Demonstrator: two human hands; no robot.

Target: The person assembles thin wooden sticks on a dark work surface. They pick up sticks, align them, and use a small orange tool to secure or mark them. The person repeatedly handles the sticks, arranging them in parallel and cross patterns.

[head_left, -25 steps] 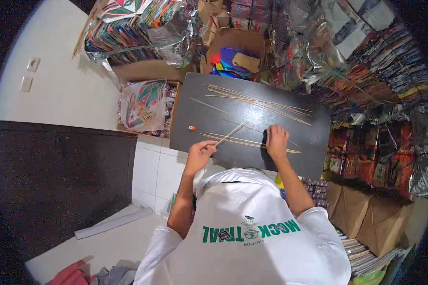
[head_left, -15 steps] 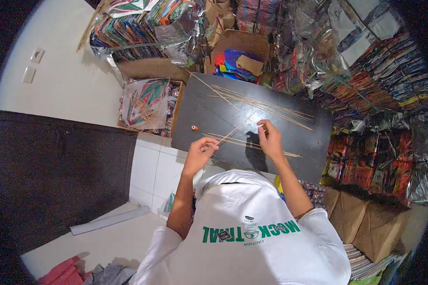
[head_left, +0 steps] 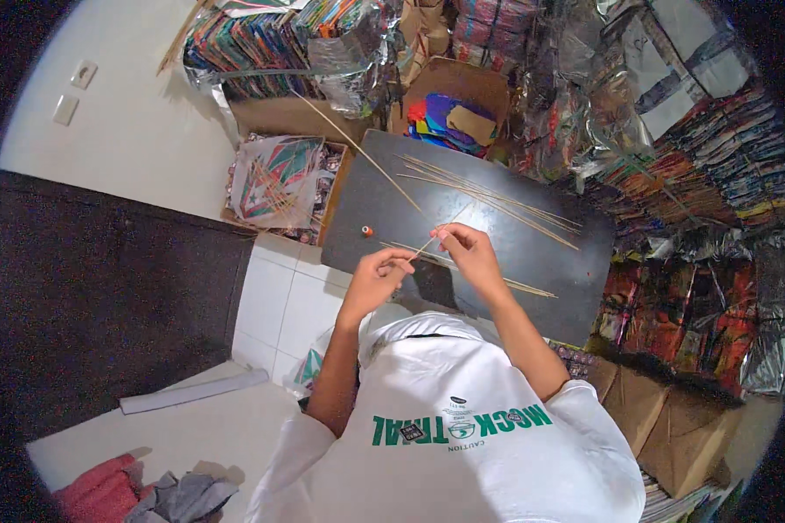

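My left hand [head_left: 378, 277] is closed in a pinch on a thin bamboo stick [head_left: 423, 247] above the near part of the dark table [head_left: 349, 196]. Close beside it, my right hand [head_left: 469, 251] pinches at the same stick with thumb and forefinger; whether it also holds something small is hidden. Another long stick [head_left: 358, 151] slants from beyond the table's far left edge toward my hands; I cannot tell whether the two are joined. Several loose sticks [head_left: 497, 199] lie across the far side, and more sticks [head_left: 528, 286] lie beneath my hands. A small orange-and-white spool [head_left: 367, 231] stands at the left.
Left of the table is a box [head_left: 336, 196] with a printed sheet and sticks on top. Behind stands a cardboard box [head_left: 488, 83] of colourful pieces. Plastic-wrapped stacks [head_left: 715, 166] crowd the right. A white roll [head_left: 196, 392] and cloths [head_left: 183, 497] lie at lower left.
My right hand has moved left and closed in on the stick beside my left hand. The white bit seen at its fingertips no longer shows. The long slanting stick reaches farther up and left.
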